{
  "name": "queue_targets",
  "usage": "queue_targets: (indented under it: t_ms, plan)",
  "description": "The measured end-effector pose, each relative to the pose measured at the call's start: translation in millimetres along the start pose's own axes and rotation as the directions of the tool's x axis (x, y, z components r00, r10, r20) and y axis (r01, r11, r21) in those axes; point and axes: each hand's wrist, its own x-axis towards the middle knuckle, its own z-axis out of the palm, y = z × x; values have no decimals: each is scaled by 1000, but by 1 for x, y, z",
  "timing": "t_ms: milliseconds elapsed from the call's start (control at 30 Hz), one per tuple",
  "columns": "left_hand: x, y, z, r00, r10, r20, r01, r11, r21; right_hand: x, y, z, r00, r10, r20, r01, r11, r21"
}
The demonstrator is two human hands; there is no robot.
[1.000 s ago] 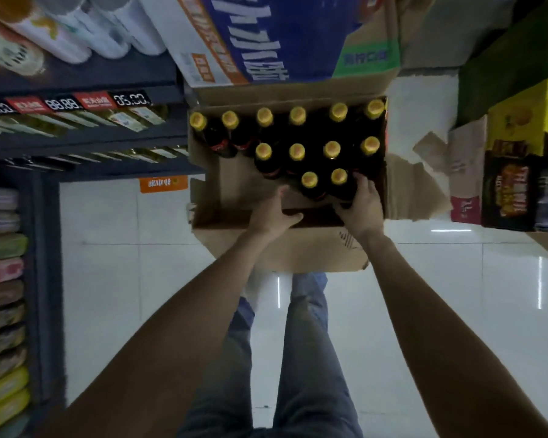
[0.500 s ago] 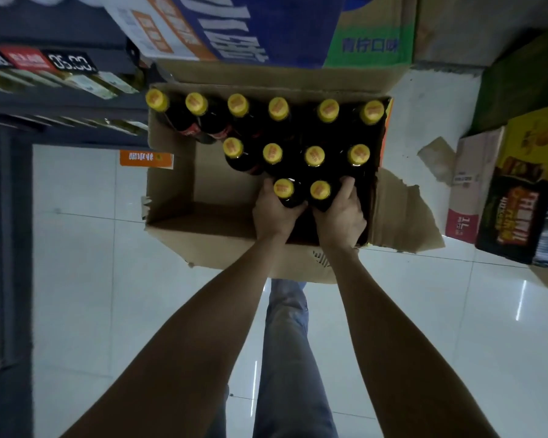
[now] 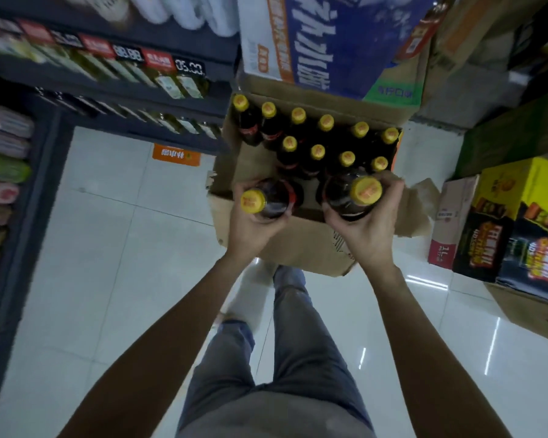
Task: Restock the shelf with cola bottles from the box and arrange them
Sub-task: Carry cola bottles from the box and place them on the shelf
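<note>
Above the box (image 3: 285, 248) we now hold two cola bottles, one in each hand. Our left hand (image 3: 253, 226) wraps its fingers round the left bottle (image 3: 272, 199), whose yellow cap tips toward us and to the left. Our right hand (image 3: 366, 222) curls round the right bottle (image 3: 350, 194), and this one stands nearly straight, with its cap facing up at us. Half a second ago both bottles were down in the box with our hands closing on them; now they are lifted out and the front row is gone. A second ago our hands were only reaching in. Beyond our fingers, ten more bottles (image 3: 317, 153) wait in the box in two rows, their caps all showing. We think the picking-up step is done for this pair, and next they should go to the shelf (image 3: 114, 86), which sits up and to the left of our left hand. The box is far from empty, so we judge there are many trips left.
</note>
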Motion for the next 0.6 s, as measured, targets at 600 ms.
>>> queue_targets:
  t_ms: [600]
  plan:
    - [-311, -60, -437, 646, -116, -755, -223, 917, -332, -272, -241, 302, 504, -97, 858, -85, 983, 161]
